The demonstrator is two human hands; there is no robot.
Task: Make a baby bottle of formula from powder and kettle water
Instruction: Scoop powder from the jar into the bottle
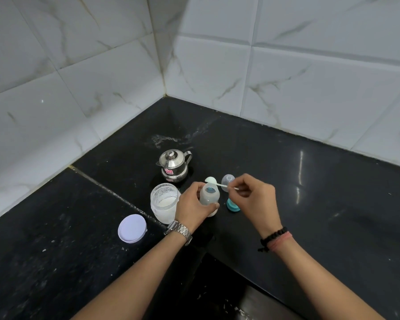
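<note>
- Right then, the left hand had its fingers curled round the open baby bottle, which stood upright on the black desk close to the middle of the view.
- The right hand pinched the thin handle of a white scoop; its bowl, heaped with pale powder, hung just above the bottle's mouth, at about 12 o'clock from it.
- A clear powder jar stood open, touching or just beside the left hand at its 9 o'clock, with white powder in its lower part.
- The jar's pale lid lay flat on the desk at about 8 o'clock from the jar, apart from it.
- A small steel kettle, lid on, stood at about 11 o'clock from the bottle, with its spout to the left and its handle to the right.
- A clear dome cap sat at about 1 o'clock from the bottle, just behind the scoop handle.
- A teal collar piece lay on the desk at about 3 o'clock from the bottle, partly under the right hand.
- A steel watch sat on the left wrist, and a black bead band with a pink thread on the right.
- White marbled tiles met in a corner behind the desk.
</note>
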